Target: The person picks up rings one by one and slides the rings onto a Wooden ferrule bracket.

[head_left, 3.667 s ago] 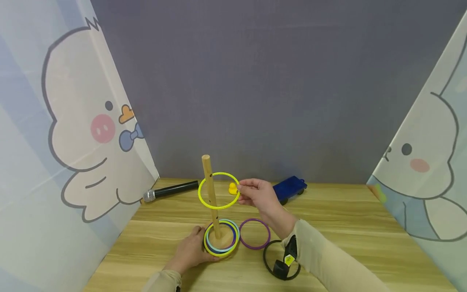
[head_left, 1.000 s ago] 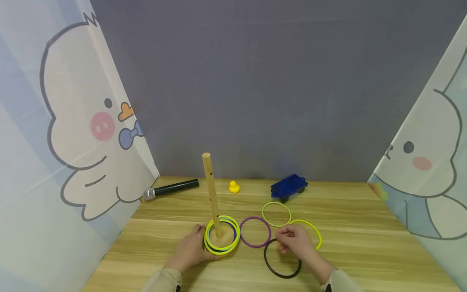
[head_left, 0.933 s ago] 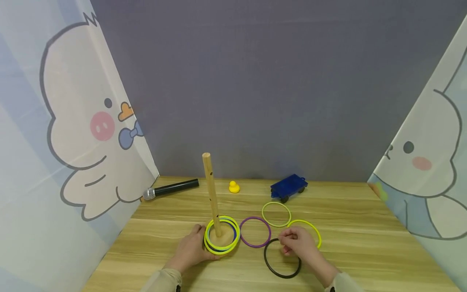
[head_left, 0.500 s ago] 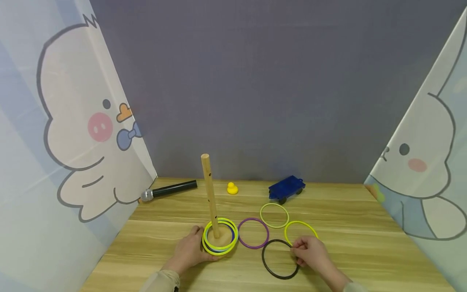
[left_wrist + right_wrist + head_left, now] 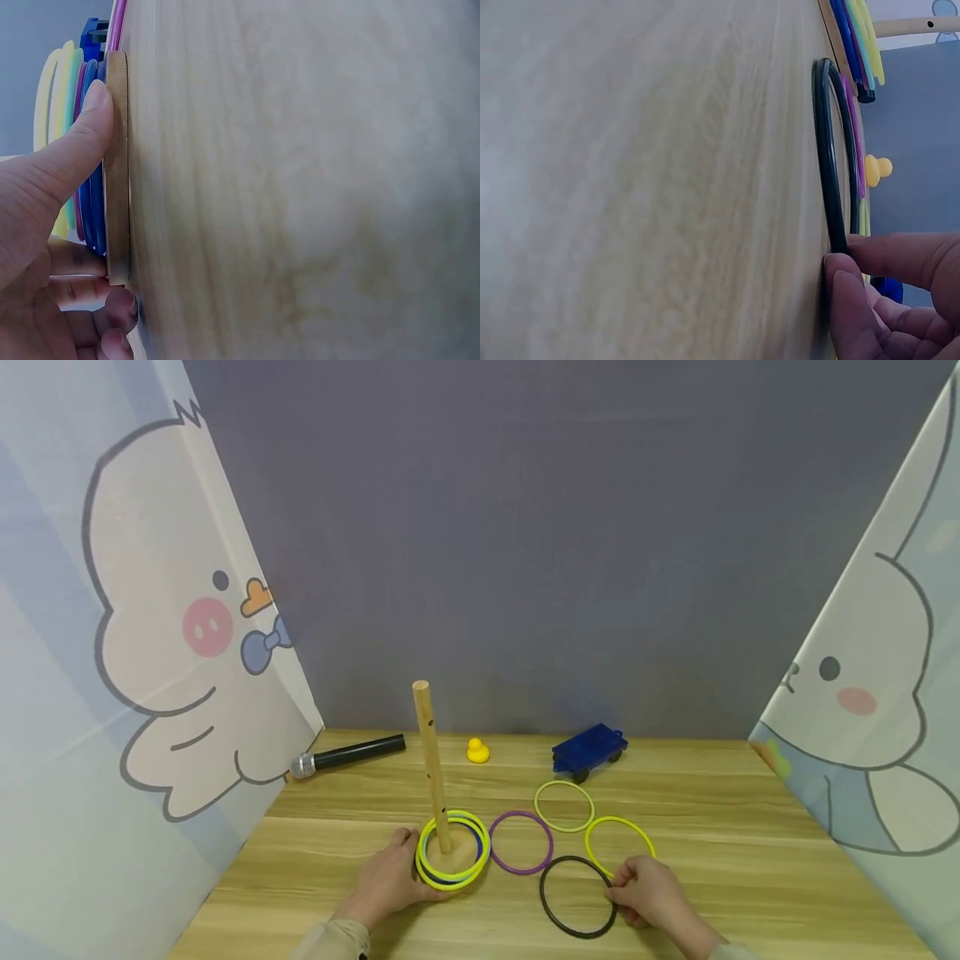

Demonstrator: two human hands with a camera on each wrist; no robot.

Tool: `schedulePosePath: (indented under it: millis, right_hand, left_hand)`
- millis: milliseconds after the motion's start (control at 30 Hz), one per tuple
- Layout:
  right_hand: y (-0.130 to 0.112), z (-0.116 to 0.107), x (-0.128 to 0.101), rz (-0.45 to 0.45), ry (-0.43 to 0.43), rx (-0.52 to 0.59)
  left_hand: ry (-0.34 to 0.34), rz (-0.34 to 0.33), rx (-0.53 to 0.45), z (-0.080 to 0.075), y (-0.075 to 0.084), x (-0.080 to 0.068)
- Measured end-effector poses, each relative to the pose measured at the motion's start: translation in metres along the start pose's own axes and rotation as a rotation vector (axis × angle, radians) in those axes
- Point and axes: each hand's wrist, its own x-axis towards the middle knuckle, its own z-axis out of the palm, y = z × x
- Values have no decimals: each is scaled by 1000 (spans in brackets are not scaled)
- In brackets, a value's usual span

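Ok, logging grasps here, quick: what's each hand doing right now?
Left hand: grips the wooden base of the peg stand, thumb on its rim.
Right hand: pinches the black ring at its right edge.

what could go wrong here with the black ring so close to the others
The right hand pinches the black ring where its rim meets the yellow ring, so lifting may drag that one along. The wooden peg is tall and thin; if the left hand lets go of the base, a knock might tip it.
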Motion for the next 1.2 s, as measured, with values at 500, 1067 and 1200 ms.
schedulePosePath:
  millis: [500, 1067, 1200]
  right_hand:
    - [10, -2, -4, -28, 24, -72]
    - [29, -18, -7, -96, -219, 295]
    - [27, -26, -7, -128, -301, 403]
  left_hand:
    - [7, 1, 6, -1, 1, -1]
    - [4, 8, -4, 0, 0, -1]
    - [5, 3, 5, 1, -1, -1]
